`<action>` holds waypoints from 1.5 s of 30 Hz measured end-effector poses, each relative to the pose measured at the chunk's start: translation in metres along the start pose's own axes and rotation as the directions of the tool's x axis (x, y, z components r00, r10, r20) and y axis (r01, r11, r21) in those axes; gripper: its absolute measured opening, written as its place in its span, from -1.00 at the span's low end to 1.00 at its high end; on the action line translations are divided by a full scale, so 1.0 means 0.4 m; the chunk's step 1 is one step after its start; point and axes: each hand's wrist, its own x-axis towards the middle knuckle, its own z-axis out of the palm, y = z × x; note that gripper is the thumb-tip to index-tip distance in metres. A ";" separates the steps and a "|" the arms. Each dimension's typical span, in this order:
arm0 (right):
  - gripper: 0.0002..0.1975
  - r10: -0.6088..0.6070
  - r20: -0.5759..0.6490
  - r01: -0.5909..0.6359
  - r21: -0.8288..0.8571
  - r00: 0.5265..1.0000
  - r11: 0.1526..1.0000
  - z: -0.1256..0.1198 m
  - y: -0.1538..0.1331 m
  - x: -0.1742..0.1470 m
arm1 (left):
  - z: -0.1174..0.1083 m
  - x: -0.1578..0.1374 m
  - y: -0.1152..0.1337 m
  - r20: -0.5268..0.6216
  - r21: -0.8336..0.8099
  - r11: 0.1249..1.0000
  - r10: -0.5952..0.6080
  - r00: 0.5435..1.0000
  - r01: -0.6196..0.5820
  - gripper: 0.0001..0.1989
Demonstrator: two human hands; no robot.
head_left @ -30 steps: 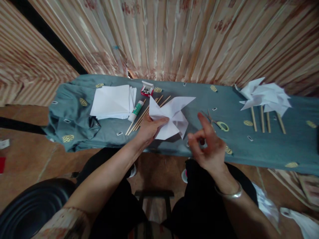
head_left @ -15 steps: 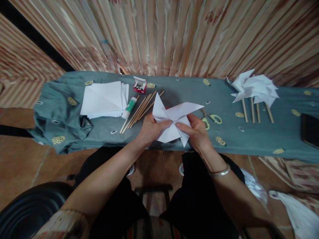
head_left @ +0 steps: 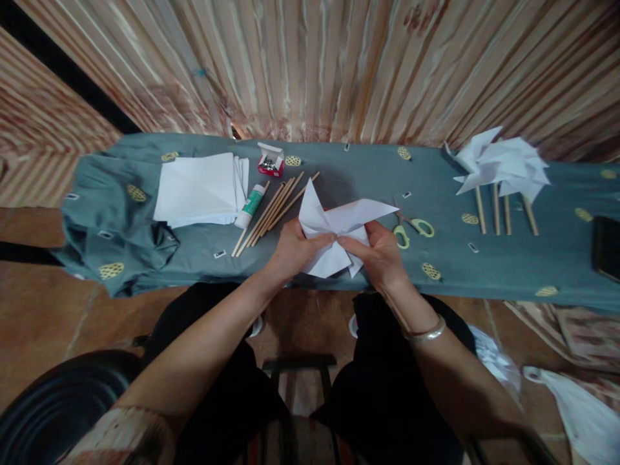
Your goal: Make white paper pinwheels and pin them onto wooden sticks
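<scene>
A white paper pinwheel (head_left: pixel 334 223) with folded blades is held between both hands above the table's front edge. My left hand (head_left: pixel 296 248) grips its left side, thumb pressed near the centre. From the right, my right hand (head_left: pixel 382 253) pinches it, its thumb meeting the other at the middle. The fingers behind the paper are hidden. Just right of that hand lie green-handled scissors (head_left: pixel 411 229). Several wooden sticks (head_left: pixel 274 210) rest to the left of the pinwheel, beside a glue stick (head_left: pixel 251 206).
A stack of white paper sheets (head_left: pixel 196 190) lies at the left of the cloth-covered table (head_left: pixel 358 177). Behind the sticks is a small open red box of metal pins (head_left: pixel 270 161). Finished-looking pinwheels on sticks (head_left: pixel 506 165) lie at the right, near a dark object (head_left: pixel 606 248).
Both thumbs have come closer together at the pinwheel's centre, and its lower right blade is folded in more. The camera view has shifted slightly.
</scene>
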 end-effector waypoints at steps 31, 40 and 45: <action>-0.57 0.028 -0.001 -0.028 -0.006 1.000 1.000 0.009 0.016 -0.001 | -0.028 0.006 -0.007 0.088 0.265 0.949 0.155 0.984 -0.173 -0.60; -0.55 0.015 0.007 -0.014 -0.073 1.000 0.997 0.012 0.013 0.001 | -0.029 0.004 -0.007 0.068 0.281 0.951 0.114 0.991 -0.129 -0.58; -0.56 -0.007 0.010 0.008 -0.105 1.000 0.994 0.013 0.012 -0.002 | -0.020 0.000 -0.002 -0.011 0.186 0.981 0.048 0.999 -0.045 -0.65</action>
